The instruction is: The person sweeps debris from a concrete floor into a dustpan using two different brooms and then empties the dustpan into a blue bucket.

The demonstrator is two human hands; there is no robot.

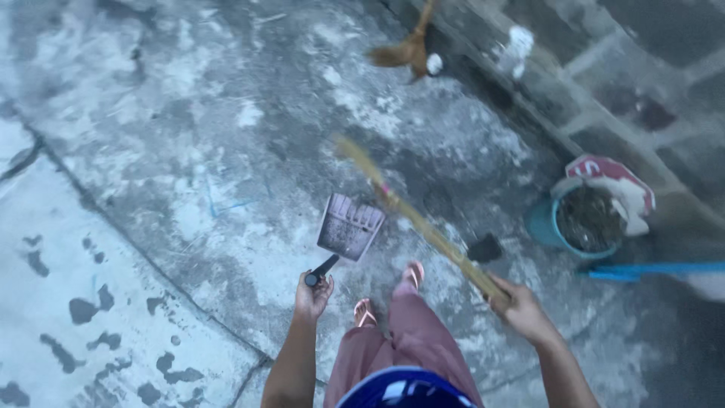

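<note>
The person stands on a rough concrete floor point(189, 151), and the teal bucket point(545, 227) against the block wall point(649, 68) serves as the marker for everything else.

The left hand point(313, 295) is closed around the dark handle of a dustpan point(349, 227), well to the left of the bucket. The pan hangs in front of the person's feet with its ribbed scoop pointing away from them. The right hand point(521, 310) is closed around the thick end of a stick broom point(411, 215), just below and left of the bucket. The broom slants up and left from that hand, crossing close past the pan's right edge, and its blurred tip ends above the pan.

A small dark flat piece point(485, 248) lies on the floor just left of the bucket, near the broom shaft. The bucket holds dark debris, and a red and white bag point(615, 181) is draped over its far rim. A blue bar point(657, 268) lies just below the bucket, running off to the right edge. A brown hen point(408, 49), blurred, is well above and left of the bucket, near the base of the wall.

The wall closes the right side behind the bucket. Left of the dustpan the floor spreads wide to a curved seam, beyond which a paler slab point(60, 287) carries dark wet patches.
</note>
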